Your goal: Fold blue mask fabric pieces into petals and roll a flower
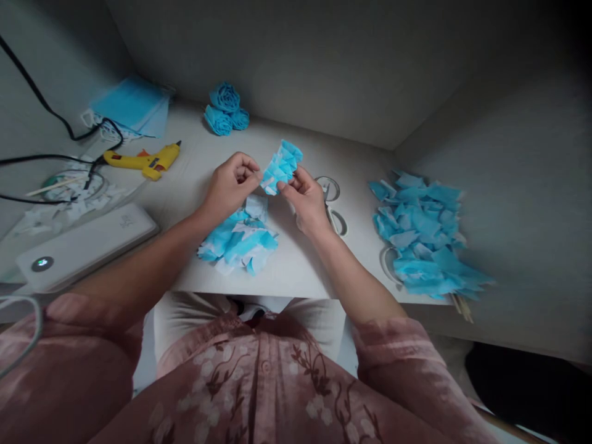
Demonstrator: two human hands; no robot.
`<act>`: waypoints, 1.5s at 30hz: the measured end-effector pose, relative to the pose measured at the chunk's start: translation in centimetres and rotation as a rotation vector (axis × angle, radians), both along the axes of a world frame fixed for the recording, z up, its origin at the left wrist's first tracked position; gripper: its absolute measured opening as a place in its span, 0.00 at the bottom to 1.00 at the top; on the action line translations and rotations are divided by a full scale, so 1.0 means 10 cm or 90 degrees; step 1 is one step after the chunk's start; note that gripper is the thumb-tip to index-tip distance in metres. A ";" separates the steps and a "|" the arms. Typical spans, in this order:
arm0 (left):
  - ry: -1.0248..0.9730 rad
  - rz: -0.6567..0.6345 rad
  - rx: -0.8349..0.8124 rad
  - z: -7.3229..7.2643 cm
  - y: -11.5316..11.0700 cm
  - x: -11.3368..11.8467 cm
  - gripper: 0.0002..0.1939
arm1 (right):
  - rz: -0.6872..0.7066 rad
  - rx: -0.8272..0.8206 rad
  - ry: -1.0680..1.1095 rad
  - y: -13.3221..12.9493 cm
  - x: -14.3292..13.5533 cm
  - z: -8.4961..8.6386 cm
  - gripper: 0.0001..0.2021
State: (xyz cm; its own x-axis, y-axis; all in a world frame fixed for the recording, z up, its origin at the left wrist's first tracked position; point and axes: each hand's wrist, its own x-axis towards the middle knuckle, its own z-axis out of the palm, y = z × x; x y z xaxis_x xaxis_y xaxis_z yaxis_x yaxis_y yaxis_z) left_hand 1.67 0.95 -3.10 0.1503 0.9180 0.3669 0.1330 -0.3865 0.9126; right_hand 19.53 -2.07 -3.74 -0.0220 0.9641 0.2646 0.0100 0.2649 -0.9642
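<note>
Between my hands, above the white table, is a crumpled, pleated piece of light blue fabric or paper (283, 163). My right hand (308, 200) grips its lower right side between thumb and fingers. At its lower left edge, the thumb and fingertips of my left hand (235, 180) are pinched together, curled in. Below my left hand lies a loose heap of blue and white pieces (240, 243). White-handled scissors (340, 222) rest beside my right hand, which partly covers them.
Blue rolled flowers (226, 111) sit at the back. A yellow glue gun (152, 161), blue face masks (132, 102) and a white power bank (92, 243) are on the left, with black cables nearby. A bundle of blue pieces (419, 228) with sticks lies right.
</note>
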 end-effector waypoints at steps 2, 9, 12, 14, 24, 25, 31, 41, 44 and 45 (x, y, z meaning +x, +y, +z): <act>-0.033 -0.024 -0.037 0.00 0.03 -0.01 0.11 | 0.011 -0.004 0.016 0.00 0.00 0.00 0.25; -0.017 -0.153 -0.116 0.04 -0.02 -0.05 0.14 | 0.002 -0.035 -0.021 0.01 0.02 -0.02 0.28; -0.012 -0.144 -0.108 0.04 -0.03 -0.05 0.13 | 0.013 -0.049 0.008 0.01 0.00 -0.02 0.26; 0.009 -0.131 -0.086 0.03 -0.03 -0.03 0.13 | 0.029 -0.042 0.015 -0.01 -0.02 0.00 0.27; 0.056 -0.115 -0.055 -0.02 0.02 -0.03 0.11 | 0.062 -0.059 0.021 0.07 0.08 0.04 0.32; 0.049 -0.109 -0.062 -0.03 0.04 -0.04 0.12 | 0.070 -0.070 0.033 0.09 0.10 0.03 0.33; -0.010 -0.124 -0.101 -0.02 0.03 -0.03 0.17 | 0.084 -0.061 0.032 0.16 0.15 0.00 0.33; -0.153 -0.061 -0.112 0.15 0.00 -0.07 0.11 | -0.011 -0.024 -0.001 0.27 0.36 0.02 0.21; -0.074 -0.025 -0.043 0.18 -0.06 -0.06 0.10 | -0.055 -0.015 -0.013 0.29 0.30 -0.04 0.18; -0.049 -0.024 -0.029 0.18 -0.08 -0.05 0.10 | -0.053 -0.009 -0.005 0.28 0.26 -0.04 0.17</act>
